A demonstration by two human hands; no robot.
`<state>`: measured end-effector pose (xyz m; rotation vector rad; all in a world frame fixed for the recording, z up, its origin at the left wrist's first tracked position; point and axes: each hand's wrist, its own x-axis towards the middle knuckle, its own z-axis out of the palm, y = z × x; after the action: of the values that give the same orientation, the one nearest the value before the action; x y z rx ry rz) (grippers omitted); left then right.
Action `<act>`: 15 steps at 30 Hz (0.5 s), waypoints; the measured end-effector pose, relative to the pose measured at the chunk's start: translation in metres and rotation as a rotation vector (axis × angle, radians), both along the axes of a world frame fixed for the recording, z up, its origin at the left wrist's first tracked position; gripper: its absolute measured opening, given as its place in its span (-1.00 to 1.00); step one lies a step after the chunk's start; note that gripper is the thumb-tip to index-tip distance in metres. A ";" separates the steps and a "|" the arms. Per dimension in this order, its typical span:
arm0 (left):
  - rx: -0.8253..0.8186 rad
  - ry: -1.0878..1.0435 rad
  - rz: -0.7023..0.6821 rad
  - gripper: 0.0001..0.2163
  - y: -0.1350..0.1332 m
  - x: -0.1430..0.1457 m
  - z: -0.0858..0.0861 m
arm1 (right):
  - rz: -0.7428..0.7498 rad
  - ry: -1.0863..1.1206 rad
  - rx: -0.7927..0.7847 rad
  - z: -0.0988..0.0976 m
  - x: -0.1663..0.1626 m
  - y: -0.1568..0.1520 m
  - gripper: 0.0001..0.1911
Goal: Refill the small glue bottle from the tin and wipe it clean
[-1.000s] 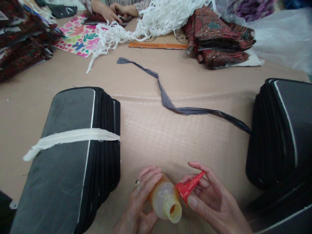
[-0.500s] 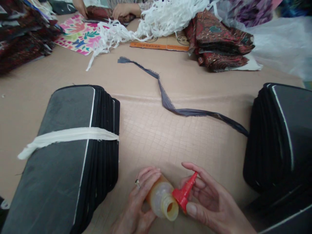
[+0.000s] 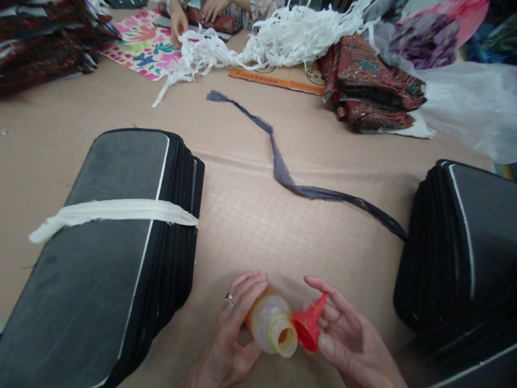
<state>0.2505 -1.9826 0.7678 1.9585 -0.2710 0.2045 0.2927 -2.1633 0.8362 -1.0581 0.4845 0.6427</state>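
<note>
The left hand (image 3: 230, 337)'s fingers are clasped round the translucent bottle (image 3: 267, 320), tilted at the near side of the bench (image 3: 246, 231), its neck (image 3: 277, 332) uncovered. The right hand (image 3: 349, 339)'s fingers pinch the red nozzle cap (image 3: 307, 325), already off and just beside the neck.

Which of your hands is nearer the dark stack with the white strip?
Left. The left hand, on the bottle, is right of the dark stack, not touching it; the right hand, holding the red nozzle, is farther right, past the bottle.
</note>
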 end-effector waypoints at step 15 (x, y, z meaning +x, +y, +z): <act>-0.160 0.056 0.129 -0.46 -0.016 -0.002 -0.018 | 0.005 -0.126 -0.069 0.014 -0.007 -0.009 -0.30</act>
<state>0.2485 -1.9987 0.7501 1.8204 -0.0882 0.2471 0.2859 -2.1720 0.8503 -1.1574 0.3969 0.5631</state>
